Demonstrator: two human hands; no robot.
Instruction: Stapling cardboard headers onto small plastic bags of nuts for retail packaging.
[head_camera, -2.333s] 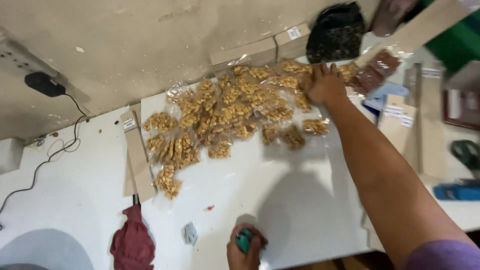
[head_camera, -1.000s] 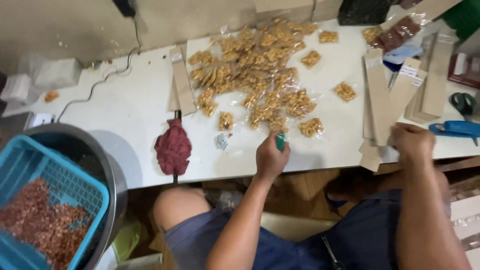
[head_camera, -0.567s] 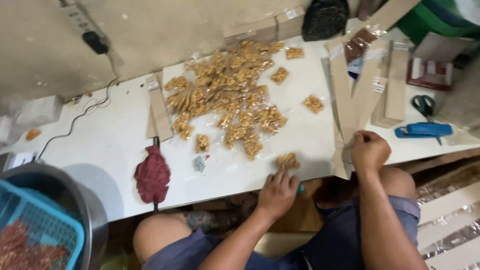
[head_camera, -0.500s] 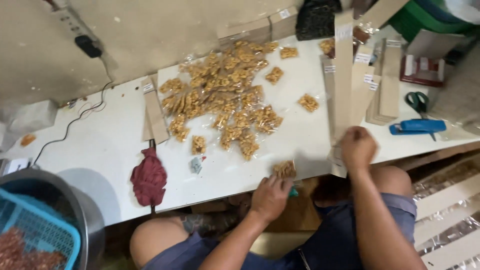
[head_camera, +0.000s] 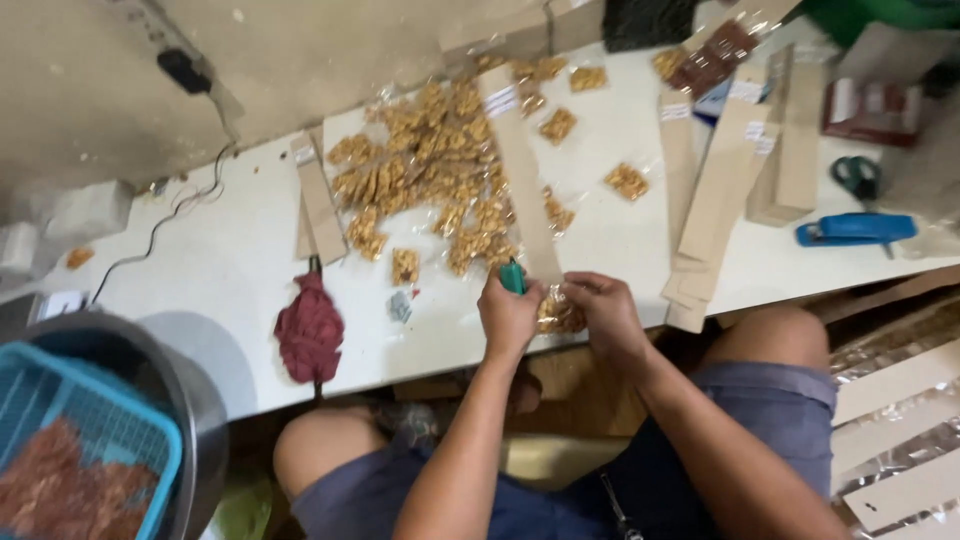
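At the table's near edge my left hand (head_camera: 510, 315) is closed around a small green tool (head_camera: 512, 276). Beside it, my right hand (head_camera: 605, 310) pinches a clear packet of golden snack (head_camera: 557, 313) against the lower end of a long brown card strip (head_camera: 520, 170). That strip lies up across a heap of several similar snack packets (head_camera: 430, 180) spread over the white table (head_camera: 210, 270). The two hands almost touch over the packet.
More brown card strips (head_camera: 715, 190) lie to the right, with a blue stapler (head_camera: 855, 229) and scissors (head_camera: 857, 177) beyond. A red cloth (head_camera: 310, 330) and another strip (head_camera: 318, 195) sit left. A blue basket (head_camera: 75, 440) in a metal bowl stands bottom left. A cable (head_camera: 160, 225) trails at the left.
My right hand came in from the card strips on the right to meet my left hand at the table edge. A long card strip now lies over the packet heap.
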